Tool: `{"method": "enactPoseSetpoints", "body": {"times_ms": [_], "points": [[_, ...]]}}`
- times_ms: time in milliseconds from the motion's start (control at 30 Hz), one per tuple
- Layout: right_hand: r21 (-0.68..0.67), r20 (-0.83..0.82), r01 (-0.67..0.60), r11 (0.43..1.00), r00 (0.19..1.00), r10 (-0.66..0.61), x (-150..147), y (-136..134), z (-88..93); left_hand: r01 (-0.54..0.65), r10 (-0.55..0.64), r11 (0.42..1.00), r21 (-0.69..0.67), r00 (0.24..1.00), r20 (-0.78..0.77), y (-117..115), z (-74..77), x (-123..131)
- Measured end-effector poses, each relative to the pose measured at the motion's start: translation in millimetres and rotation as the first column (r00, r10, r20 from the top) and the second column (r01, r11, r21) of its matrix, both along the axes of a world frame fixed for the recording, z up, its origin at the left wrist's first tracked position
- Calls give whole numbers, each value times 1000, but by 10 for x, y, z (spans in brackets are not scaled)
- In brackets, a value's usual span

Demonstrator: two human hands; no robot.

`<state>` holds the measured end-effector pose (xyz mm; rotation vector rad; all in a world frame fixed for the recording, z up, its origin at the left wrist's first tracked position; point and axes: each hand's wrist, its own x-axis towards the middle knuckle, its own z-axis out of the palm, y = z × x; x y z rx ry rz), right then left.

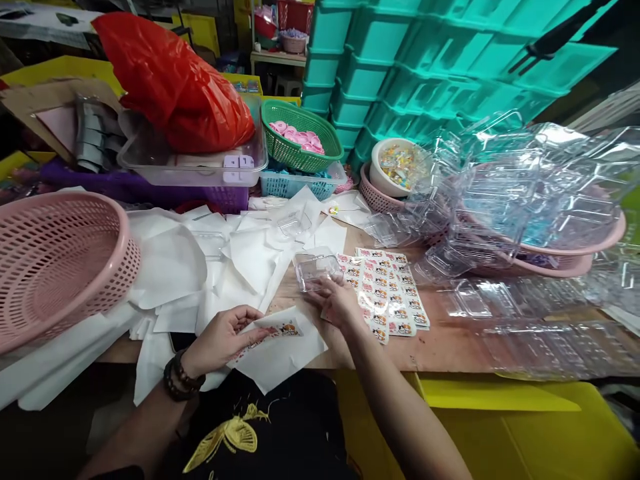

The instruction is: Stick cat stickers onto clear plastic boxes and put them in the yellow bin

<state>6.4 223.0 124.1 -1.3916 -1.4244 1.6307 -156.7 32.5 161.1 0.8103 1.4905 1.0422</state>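
Observation:
My left hand (223, 341), with a beaded bracelet at the wrist, pinches a sticker strip (289, 329) printed with a small cat and pink marks. Under the strip lies a white backing paper (285, 363) at the table's front edge. My right hand (344, 308) has its fingers on the near side of a small clear plastic case (318, 267), thumb and fingertips partly hidden. Just right of that hand are overlapping sheets of cat stickers (389, 290).
Loose white papers (250, 260) cover the left of the table, beside a pink basket (107, 267). Clear plastic cases (520, 193) pile high at the right. Behind stand a red bag (180, 87), a green basket (300, 157), a white bowl (383, 180) and teal crates (390, 73).

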Motion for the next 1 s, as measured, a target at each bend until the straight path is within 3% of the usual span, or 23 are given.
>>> {"method": "enactPoseSetpoints", "body": {"times_ms": [167, 300, 367, 433, 500, 567, 633, 767, 867, 933, 1000], "points": [[-300, -135, 7, 954, 990, -50, -69, -444, -115, 7, -8, 1000, -12, 987, -160, -38, 15, -26], [-417, -94, -74, 906, 995, 38, 241, -635, 2, -4, 14, 999, 32, 947, -320, -42, 17, -65], [-300, 58, -124, 946, 987, 148, 446, -710, 138, 22, -1, 998, 52, 924, -383, -24, 26, -70], [42, 275, -172, 984, 949, 154, 587, -795, 298, 69, -38, 996, 58, 904, -426, 4, 42, -59], [395, 365, -277, 876, 923, 127, 626, -877, 441, 137, -97, 989, 57, 889, -447, 38, 74, -32], [535, 339, -403, 742, 907, 248, 588, -928, 533, 224, -174, 973, 55, 870, -461, 71, 122, 4], [501, 300, -499, 707, 867, 399, 532, -932, 567, 313, -252, 949, 41, 831, -496, 98, 174, 40], [279, 211, -483, 830, 874, 437, 518, -851, 551, 359, -279, 933, 23, 763, -583, 135, 213, 93], [138, 100, -507, 851, 862, 497, 571, -783, 553, 360, -275, 932, 26, 756, -594, 165, 170, 118], [124, 68, -524, 842, 851, 520, 611, -749, 558, 398, -318, 917, 16, 755, -573, 196, 134, 124], [212, 108, -523, 825, 852, 512, 650, -728, 548, 456, -381, 890, 8, 754, -536, 238, 106, 118]]}}
